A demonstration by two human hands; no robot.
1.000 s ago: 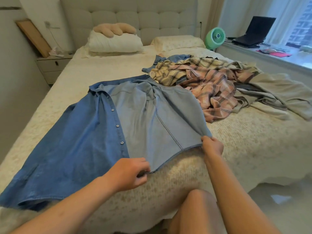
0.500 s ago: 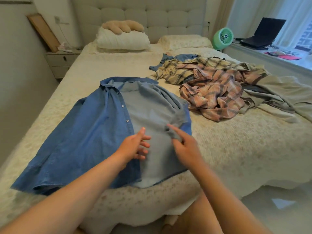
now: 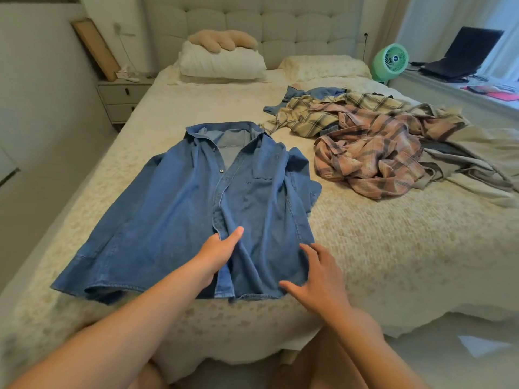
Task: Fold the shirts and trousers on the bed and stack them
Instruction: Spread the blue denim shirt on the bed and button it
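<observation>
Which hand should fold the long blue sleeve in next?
Probably the left hand: the denim shirt spreads its wide sleeve out to the left, on that hand's side. The right hand rests at the opposite hem corner.

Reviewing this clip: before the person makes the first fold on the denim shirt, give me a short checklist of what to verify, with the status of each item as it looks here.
1. denim shirt lies front up on the bed, collar away from the person: ok.
2. Front panels closed over each other: ok, they meet along the placket.
3. Fabric smooth: not ok, creases run down the middle and the side next to the plaid pile is bunched.
4. Both sleeves laid out: cannot tell, neither shows clearly.
5. left hand and right hand rest flat on the lower front, gripping nothing: ok.
6. Room beside the shirt: ok, the unfolded pile lies apart from it.
</observation>
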